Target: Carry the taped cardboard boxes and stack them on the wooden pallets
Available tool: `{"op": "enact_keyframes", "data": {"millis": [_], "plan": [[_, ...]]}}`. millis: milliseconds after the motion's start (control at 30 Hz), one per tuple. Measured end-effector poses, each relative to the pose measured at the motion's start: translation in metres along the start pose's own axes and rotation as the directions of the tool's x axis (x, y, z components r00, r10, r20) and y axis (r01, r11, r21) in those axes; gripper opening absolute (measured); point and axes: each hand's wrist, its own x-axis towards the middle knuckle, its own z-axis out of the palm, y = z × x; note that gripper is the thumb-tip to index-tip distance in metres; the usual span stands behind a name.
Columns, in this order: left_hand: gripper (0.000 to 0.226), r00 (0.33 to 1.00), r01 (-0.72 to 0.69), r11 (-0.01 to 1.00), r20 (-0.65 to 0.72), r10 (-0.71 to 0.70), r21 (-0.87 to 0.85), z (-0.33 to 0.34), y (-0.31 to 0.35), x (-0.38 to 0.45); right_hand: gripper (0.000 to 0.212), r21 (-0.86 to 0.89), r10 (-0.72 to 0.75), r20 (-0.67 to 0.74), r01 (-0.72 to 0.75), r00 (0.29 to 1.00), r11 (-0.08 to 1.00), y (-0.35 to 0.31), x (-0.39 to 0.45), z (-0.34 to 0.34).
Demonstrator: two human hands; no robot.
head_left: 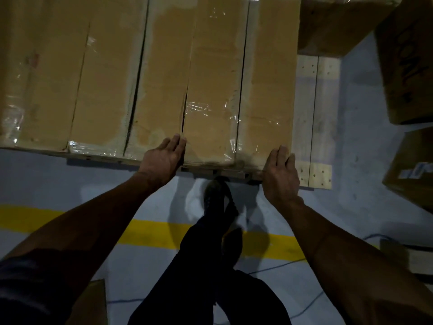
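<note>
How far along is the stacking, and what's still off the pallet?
Done: a row of taped boxes sits side by side on the pallet. In hand: the left hand and right hand rest flat, fingers straight, on the near edge of the rightmost box, apparently squaring it up. Left: bare pallet boards show to the right, and more boxes stand on the floor there.

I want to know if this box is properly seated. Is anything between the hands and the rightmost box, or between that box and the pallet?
Nothing visible. The left hand and right hand touch the rightmost box at its near edge, and it appears to rest on the pallet, against the neighbouring box.
</note>
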Motion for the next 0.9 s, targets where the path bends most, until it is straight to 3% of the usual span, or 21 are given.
{"op": "enact_keyframes", "data": {"millis": [233,367,467,667,767,900], "plan": [[0.073,0.995,0.091,0.994,0.054,-0.088,-0.052,-0.011,0.018,-0.007,0.073,0.062,0.02,0.112,-0.027,0.993,0.998,0.0,-0.002,-0.015],[0.054,0.988,0.123,0.991,0.102,-0.117,-0.055,-0.035,0.033,-0.028,0.049,0.214,0.055,0.078,-0.07,0.995,0.974,0.001,-0.038,-0.033],[0.044,0.979,0.139,0.989,0.155,-0.129,-0.054,-0.06,0.053,-0.057,0.053,0.303,0.13,0.085,-0.149,0.988,0.941,-0.002,-0.088,-0.046],[0.038,0.988,0.134,0.987,0.09,-0.126,-0.087,-0.122,0.109,-0.132,0.064,0.484,0.248,0.126,-0.278,0.96,0.83,0.002,-0.196,-0.078],[0.037,0.99,0.138,0.978,0.01,-0.138,-0.155,-0.151,0.131,-0.174,0.062,0.529,0.291,0.106,-0.302,0.951,0.793,0.008,-0.243,-0.099],[0.035,0.986,0.042,0.962,-0.143,-0.083,-0.268,-0.177,0.146,-0.212,0.057,0.583,0.343,0.052,-0.308,0.938,0.752,0.017,-0.29,-0.128]]}}
